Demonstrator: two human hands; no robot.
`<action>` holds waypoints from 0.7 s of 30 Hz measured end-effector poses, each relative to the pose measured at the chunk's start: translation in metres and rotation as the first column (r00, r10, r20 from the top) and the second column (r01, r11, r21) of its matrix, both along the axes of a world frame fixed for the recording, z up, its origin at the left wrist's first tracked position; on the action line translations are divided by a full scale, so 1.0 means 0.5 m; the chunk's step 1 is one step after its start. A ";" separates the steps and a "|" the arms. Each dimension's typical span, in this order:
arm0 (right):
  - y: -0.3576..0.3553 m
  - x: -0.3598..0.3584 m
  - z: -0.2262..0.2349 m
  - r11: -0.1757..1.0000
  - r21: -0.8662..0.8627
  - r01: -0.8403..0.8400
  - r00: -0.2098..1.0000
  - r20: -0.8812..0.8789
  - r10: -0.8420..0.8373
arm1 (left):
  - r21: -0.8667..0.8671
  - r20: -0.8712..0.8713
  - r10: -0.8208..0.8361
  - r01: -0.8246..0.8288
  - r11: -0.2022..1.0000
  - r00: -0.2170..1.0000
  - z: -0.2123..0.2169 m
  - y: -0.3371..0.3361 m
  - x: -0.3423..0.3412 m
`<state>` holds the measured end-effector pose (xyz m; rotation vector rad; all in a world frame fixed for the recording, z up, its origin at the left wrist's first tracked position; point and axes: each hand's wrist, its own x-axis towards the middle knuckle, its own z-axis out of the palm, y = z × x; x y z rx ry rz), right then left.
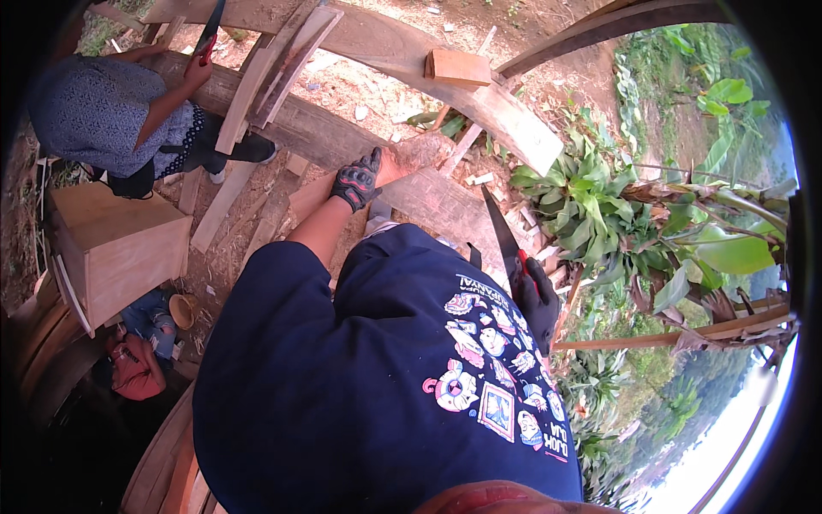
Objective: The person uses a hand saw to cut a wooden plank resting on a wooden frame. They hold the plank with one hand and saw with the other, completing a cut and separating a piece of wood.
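My left hand (358,182), in a black and grey glove with red trim, lies on a reddish-brown piece of wood (317,195). Its fingers are stretched out and spread over the wood. Beside my right hip, my gloved right hand (538,304) is closed round the red handle of a handsaw (501,224). The saw's dark blade slants up and away, next to a wide weathered plank (445,204). Whether its teeth touch wood, I cannot tell.
A person in a patterned blue top (111,107) stands at the far left, holding a red-handled saw (208,38). Another person in a red top (135,364) is low at the left, near a wooden box (120,231). A wood block (458,67) sits on the long far plank (385,43). Leafy plants (569,201) grow at right.
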<state>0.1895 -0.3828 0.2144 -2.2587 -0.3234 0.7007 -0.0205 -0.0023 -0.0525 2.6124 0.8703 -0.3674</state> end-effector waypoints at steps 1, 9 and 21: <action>-0.014 -0.006 -0.024 0.998 0.061 -0.006 1.000 0.009 0.006 | 0.002 0.009 0.016 -0.016 1.000 1.000 -0.002 -0.002 0.003; 0.019 -0.045 0.042 0.983 -0.010 -0.184 0.976 0.118 0.184 | 0.134 0.058 0.091 -0.098 0.986 0.994 0.025 -0.015 0.034; 0.016 0.037 0.116 0.934 -0.033 -0.356 0.933 -0.062 0.354 | -0.010 0.105 0.429 -0.430 0.903 0.897 -0.015 -0.035 0.083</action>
